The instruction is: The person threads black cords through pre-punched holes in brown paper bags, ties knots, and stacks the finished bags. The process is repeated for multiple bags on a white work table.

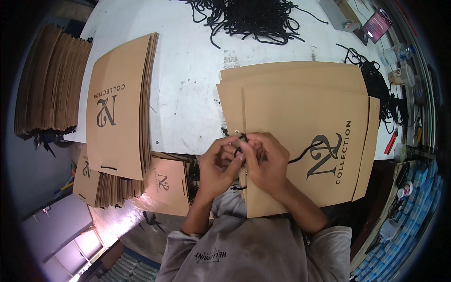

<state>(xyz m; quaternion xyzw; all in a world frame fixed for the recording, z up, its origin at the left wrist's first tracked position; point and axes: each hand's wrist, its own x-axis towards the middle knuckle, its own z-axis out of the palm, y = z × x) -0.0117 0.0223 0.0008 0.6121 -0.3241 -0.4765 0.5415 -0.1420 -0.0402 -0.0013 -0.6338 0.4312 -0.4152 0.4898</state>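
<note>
Head, blk-lettered bag [300, 108], fingers [251, 157] w/ prob.-knotted cord [299, 158]

Bright tabletop [185, 89]; lower-left glare; blackened rim

The left hand [217, 162] and right hand [268, 162] meet, fingertips close together in a pinching pose. The left fingers curl inward, with the left thumb [233, 170] slanting up toward them. The right thumb [252, 162] stretches toward the left fingertips. Behind the fingers, the left forearm [199, 211] runs steeply; the right forearm [303, 207] angles farther outward.
</note>
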